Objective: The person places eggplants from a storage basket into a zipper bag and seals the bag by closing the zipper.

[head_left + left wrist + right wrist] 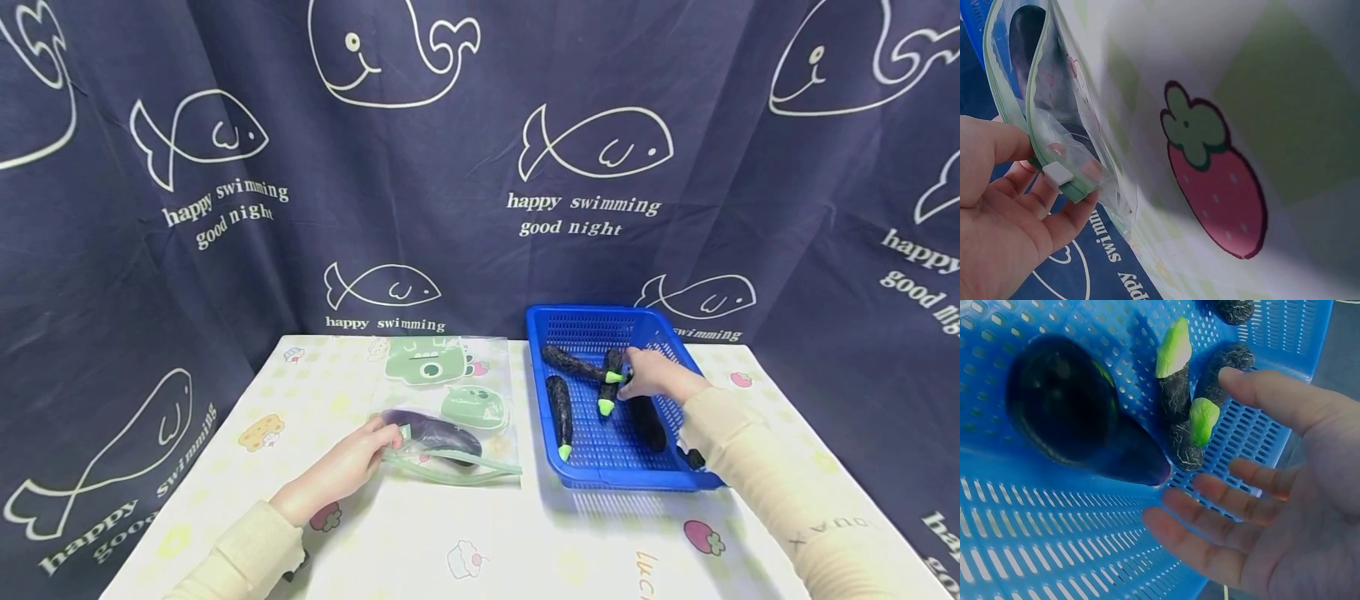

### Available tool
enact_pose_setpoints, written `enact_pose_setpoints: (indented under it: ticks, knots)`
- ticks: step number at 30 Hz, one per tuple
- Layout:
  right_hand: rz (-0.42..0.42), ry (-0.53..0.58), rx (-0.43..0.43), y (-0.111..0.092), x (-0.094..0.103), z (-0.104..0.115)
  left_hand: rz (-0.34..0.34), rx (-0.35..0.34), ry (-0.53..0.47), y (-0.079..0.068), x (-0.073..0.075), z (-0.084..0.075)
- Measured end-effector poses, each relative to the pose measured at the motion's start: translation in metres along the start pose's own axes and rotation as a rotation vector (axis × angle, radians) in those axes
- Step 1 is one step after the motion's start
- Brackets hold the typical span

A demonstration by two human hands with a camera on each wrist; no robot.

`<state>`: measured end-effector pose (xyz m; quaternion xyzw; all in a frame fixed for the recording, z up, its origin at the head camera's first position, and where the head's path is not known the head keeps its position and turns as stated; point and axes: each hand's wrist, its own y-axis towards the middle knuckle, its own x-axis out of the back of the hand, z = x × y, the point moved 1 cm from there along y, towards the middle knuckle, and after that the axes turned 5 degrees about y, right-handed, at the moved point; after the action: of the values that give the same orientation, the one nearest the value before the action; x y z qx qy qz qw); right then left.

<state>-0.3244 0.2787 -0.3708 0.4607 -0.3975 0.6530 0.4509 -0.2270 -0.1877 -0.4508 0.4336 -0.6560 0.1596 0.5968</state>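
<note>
My left hand (375,440) pinches the green zip edge of a clear zip bag (491,474) at its left corner, by a white slider (1057,173). Inside the bag lies a purple eggplant (444,437), with the mouth partly apart toward me. To the right, my right hand (654,375) is inside the blue basket (630,479) over several dark eggplants. In the right wrist view its fingers (1207,515) are spread, holding nothing. Near it are a glossy dark eggplant (1063,403) and rough-skinned ones with light green tips, among them one eggplant (1175,394) beside its thumb.
A printed white tablecloth (405,542) covers the table. Behind it hangs a dark blue curtain (465,183) with white fish and whale drawings. Green cartoon figures (427,360) are printed on the bag. The basket's perforated walls surround the right hand.
</note>
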Motion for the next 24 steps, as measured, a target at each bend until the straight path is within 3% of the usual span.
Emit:
enact_pose_setpoints:
  ticks: [11,18,24]
  knots:
    - [0.109,0.031,-0.179,-0.001,-0.011,-0.004,0.024,0.013,-0.003,0.000,0.002,-0.003]
    - [0.136,0.040,-0.206,-0.005,-0.014,-0.002,0.029,0.012,-0.004,0.000,0.003,-0.004]
    - [0.114,-0.018,-0.212,-0.005,-0.018,-0.002,0.019,0.010,-0.001,0.000,0.001,-0.001]
